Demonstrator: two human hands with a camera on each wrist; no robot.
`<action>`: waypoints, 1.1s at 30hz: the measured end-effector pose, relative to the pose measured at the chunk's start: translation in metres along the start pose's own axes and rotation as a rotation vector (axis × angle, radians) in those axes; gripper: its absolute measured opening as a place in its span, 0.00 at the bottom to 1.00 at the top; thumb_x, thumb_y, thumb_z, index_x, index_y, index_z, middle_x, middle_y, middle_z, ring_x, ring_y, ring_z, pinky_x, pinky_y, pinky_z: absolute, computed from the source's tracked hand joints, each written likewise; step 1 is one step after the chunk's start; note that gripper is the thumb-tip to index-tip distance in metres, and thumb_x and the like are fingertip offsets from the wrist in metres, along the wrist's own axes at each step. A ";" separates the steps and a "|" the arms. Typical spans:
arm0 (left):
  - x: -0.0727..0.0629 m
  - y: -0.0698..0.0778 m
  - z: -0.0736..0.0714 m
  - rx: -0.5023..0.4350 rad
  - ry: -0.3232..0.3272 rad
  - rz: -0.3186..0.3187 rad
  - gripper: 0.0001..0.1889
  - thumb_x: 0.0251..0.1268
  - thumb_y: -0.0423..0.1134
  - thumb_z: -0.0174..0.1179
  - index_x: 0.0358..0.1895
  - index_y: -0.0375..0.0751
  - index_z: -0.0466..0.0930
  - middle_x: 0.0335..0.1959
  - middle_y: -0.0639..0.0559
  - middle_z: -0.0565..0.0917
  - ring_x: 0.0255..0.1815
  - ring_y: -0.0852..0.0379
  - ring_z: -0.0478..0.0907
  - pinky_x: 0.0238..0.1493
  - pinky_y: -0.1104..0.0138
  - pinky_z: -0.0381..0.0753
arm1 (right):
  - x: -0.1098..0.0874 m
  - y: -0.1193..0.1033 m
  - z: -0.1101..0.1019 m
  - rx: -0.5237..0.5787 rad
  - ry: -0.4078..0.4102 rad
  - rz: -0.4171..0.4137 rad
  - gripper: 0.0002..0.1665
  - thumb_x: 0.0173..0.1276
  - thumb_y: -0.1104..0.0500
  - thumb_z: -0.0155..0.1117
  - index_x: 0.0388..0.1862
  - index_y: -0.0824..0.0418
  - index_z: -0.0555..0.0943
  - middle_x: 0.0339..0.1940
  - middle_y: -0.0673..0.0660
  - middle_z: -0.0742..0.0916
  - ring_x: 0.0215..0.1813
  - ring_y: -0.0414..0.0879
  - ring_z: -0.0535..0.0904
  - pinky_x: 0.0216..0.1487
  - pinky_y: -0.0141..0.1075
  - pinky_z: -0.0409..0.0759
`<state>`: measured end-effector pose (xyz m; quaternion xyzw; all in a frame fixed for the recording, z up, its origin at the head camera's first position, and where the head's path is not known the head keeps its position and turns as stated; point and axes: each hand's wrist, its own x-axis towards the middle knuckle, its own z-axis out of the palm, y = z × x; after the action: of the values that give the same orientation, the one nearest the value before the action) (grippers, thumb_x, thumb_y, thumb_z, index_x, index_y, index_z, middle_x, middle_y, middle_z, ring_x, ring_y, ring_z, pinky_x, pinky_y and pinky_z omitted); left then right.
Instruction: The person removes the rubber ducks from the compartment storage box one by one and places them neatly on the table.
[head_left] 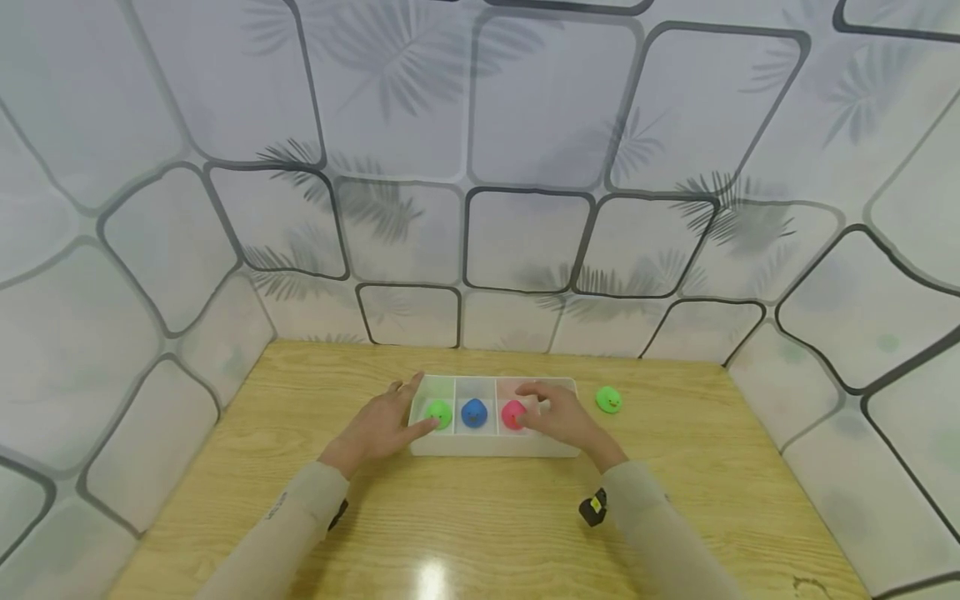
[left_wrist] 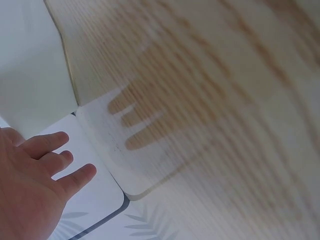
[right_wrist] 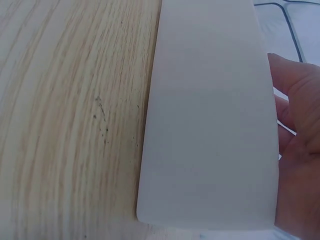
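Note:
A white tray [head_left: 487,447] with three compartments stands on the table. A green rubber duck [head_left: 439,412] sits in its left compartment, a blue rubber duck [head_left: 474,413] in the middle one and a pink rubber duck [head_left: 513,414] in the right one. My left hand [head_left: 378,425] is at the tray's left end, fingers spread along that side, thumb reaching toward the green duck. Over the right compartment is my right hand [head_left: 562,415]; its thumb overlaps the pink duck's edge, while the index finger stays apart behind it. In the right wrist view the tray's wall [right_wrist: 210,115] hides the fingertips.
Another green rubber duck [head_left: 608,400] lies on the wooden table [head_left: 480,517], to the right of the tray. Patterned cloth walls [head_left: 525,242] enclose the table at the back and both sides.

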<state>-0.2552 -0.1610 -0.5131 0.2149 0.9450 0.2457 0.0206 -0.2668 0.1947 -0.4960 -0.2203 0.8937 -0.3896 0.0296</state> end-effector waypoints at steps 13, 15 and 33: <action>0.000 0.001 -0.001 0.008 -0.006 -0.002 0.52 0.75 0.73 0.51 0.87 0.41 0.46 0.77 0.30 0.70 0.81 0.26 0.60 0.74 0.32 0.65 | 0.010 0.003 0.007 -0.097 -0.033 -0.035 0.27 0.62 0.60 0.78 0.61 0.63 0.84 0.62 0.63 0.88 0.64 0.62 0.82 0.68 0.61 0.77; 0.000 0.001 -0.001 0.013 -0.002 0.003 0.52 0.75 0.73 0.51 0.87 0.40 0.46 0.77 0.29 0.70 0.80 0.26 0.61 0.73 0.32 0.66 | 0.011 0.003 0.008 -0.110 -0.035 -0.044 0.28 0.61 0.61 0.78 0.61 0.64 0.84 0.61 0.63 0.89 0.65 0.62 0.83 0.68 0.61 0.77; 0.001 -0.001 -0.001 -0.003 0.005 0.002 0.52 0.74 0.73 0.52 0.87 0.41 0.47 0.77 0.27 0.68 0.78 0.24 0.64 0.72 0.32 0.67 | 0.022 -0.004 0.009 -0.272 -0.120 -0.087 0.27 0.61 0.61 0.78 0.58 0.67 0.85 0.57 0.63 0.90 0.61 0.60 0.84 0.66 0.54 0.80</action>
<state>-0.2566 -0.1616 -0.5121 0.2154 0.9445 0.2475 0.0183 -0.2829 0.1774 -0.4964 -0.2836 0.9246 -0.2519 0.0361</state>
